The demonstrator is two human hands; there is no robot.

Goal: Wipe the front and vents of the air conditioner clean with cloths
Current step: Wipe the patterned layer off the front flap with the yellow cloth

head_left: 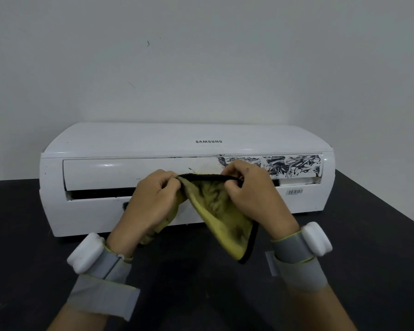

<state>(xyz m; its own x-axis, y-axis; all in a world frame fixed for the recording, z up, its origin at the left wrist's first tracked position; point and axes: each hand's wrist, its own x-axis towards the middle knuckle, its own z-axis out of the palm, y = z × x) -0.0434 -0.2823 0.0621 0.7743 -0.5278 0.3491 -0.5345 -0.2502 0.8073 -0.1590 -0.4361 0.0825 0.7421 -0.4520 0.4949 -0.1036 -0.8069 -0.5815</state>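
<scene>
Left hand (151, 199) and right hand (247, 187) each pinch the black-trimmed top edge of a yellow cloth (221, 216), stretching it taut between them; the soiled cloth hangs down in a point. Both wrists carry grey straps (299, 253) with white pods. The cloth is held just in front of the white air conditioner (129, 144), which sits on a dark tabletop (22, 223). Black smears (294, 166) cover the flap's right end; the left part appears white.

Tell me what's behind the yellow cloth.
Behind the yellow cloth sits the air conditioner: its flap, black smears at right, dark vent slot at left. The slot's middle is hidden by cloth, left hand and right hand.
</scene>
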